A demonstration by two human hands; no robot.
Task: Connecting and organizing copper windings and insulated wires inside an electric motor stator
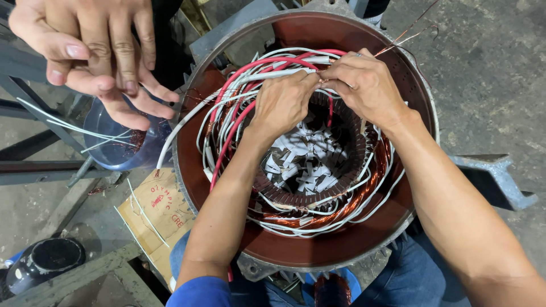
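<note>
Inside the round housing of a large motor stator (296, 250), seen from the head camera looking straight down, both of the person's hands meet at the far side of the winding. The left hand (282, 102) is curled, its fingertips pinched on a white sleeved wire (273, 74) where it crosses the top of the coil. The right hand (367, 85) is closed too, thumb and forefinger gripping the same spot, touching the left hand's fingertips; thin bare copper strands (406, 37) run up and away from that pinch toward the housing's rim. Whether the right hand grips the sleeve itself or the bare strand coming out of it cannot be told.

Red leads (230, 133) and more white sleeved leads loop along the left side of the copper winding (352, 204), which shows bright and reddish at the near right. In the bore, white slips of insulating paper (304, 159) stick out of the slots in a jumbled ring.

To the upper left, another person's hands (94, 51) hover outside the housing, fingers bent and bunched together, over a blue plastic bowl (116, 150) with white sleeving pieces lying across it. A cardboard box (156, 213) lies just beside the housing at lower left, and a dark round object (45, 258) sits on the concrete floor (489, 74) near the corner. The person's blue trousers (421, 278) show beneath the stator.
</note>
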